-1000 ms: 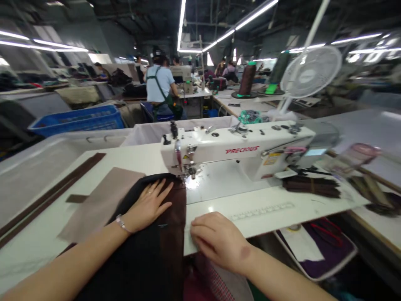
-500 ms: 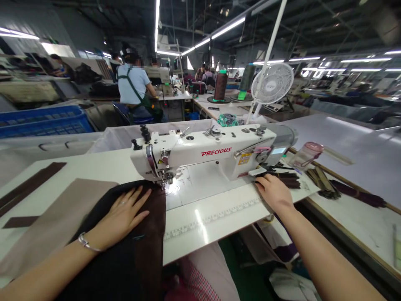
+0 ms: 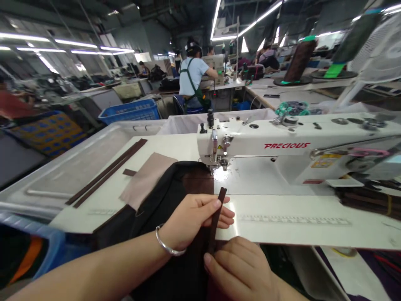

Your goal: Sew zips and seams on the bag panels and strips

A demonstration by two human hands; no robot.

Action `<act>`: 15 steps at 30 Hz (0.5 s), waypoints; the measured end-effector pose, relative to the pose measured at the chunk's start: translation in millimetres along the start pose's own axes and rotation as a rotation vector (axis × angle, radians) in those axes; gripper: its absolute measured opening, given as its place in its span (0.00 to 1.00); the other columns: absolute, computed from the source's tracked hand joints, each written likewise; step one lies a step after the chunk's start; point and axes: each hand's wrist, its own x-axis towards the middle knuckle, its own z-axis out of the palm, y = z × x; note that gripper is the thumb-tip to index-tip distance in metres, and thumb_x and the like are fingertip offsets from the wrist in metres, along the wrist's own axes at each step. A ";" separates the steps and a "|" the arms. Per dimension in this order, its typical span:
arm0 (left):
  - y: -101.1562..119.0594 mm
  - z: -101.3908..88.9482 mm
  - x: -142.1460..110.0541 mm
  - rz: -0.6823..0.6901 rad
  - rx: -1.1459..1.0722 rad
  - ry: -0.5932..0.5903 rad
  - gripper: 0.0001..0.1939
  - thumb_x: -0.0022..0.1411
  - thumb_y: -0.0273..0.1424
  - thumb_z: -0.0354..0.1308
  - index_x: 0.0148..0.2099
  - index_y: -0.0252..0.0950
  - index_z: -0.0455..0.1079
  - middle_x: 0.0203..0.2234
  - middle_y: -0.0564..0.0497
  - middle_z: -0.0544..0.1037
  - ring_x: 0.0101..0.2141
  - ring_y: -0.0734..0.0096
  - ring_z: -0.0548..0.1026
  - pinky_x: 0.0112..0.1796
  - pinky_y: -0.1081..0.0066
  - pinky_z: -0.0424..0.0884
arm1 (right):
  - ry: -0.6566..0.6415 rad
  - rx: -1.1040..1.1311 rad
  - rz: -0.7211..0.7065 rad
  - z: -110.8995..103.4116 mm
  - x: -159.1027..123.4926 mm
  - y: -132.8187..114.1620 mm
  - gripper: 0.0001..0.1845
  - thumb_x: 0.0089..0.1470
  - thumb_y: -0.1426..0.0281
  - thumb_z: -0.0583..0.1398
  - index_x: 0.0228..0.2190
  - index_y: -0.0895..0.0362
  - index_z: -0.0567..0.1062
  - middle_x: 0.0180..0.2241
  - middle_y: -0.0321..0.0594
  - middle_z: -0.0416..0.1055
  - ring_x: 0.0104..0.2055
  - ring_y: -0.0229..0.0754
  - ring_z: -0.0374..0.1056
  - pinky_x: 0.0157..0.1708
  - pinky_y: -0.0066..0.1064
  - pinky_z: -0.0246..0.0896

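Note:
A narrow dark brown fabric strip (image 3: 216,217) stretches between my two hands, in front of the sewing machine (image 3: 260,142). My left hand (image 3: 197,217) pinches its upper part between thumb and fingers, and the strip's end sticks out above the thumb. Lower down, my right hand (image 3: 244,267) is closed round the strip's other end. Beneath my left hand lies a black and dark brown fabric piece (image 3: 172,184), which runs up to the needle area and hangs over the table's front edge.
On the left of the white tabletop (image 3: 103,213) lie long brown strips (image 3: 109,171) and a beige fabric piece (image 3: 150,175). Bundled dark strips (image 3: 363,200) sit at the right. A co-worker (image 3: 192,77) is seated beyond a blue crate (image 3: 130,110).
My right hand has come from the dark strips at the right to the front middle. My left hand has lifted off the fabric and now pinches a brown strip. The view has turned left.

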 end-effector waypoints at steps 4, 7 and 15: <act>1.9 -8.7 -8.8 0.074 -0.056 0.119 0.16 0.62 0.34 0.58 0.48 0.27 0.73 0.34 0.39 0.80 0.33 0.66 0.80 0.39 0.66 0.77 | -0.055 0.058 -0.001 14.6 -9.7 1.8 0.11 0.53 0.81 0.60 0.40 0.65 0.74 0.27 0.41 0.74 0.27 0.39 0.68 0.24 0.33 0.64; -2.9 -9.4 -11.7 0.099 -0.072 0.113 0.15 0.62 0.33 0.58 0.47 0.27 0.73 0.34 0.40 0.80 0.33 0.67 0.80 0.40 0.66 0.77 | -0.054 0.072 0.000 16.2 -9.1 1.7 0.12 0.53 0.81 0.60 0.41 0.66 0.73 0.26 0.41 0.74 0.26 0.39 0.68 0.23 0.33 0.64; 8.7 -32.8 -0.3 0.297 0.232 0.235 0.08 0.64 0.33 0.55 0.41 0.34 0.62 0.31 0.49 0.79 0.21 0.80 0.71 0.21 0.81 0.66 | -0.179 0.111 0.035 25.6 0.7 8.4 0.18 0.55 0.77 0.59 0.49 0.64 0.70 0.36 0.44 0.75 0.31 0.40 0.67 0.28 0.34 0.63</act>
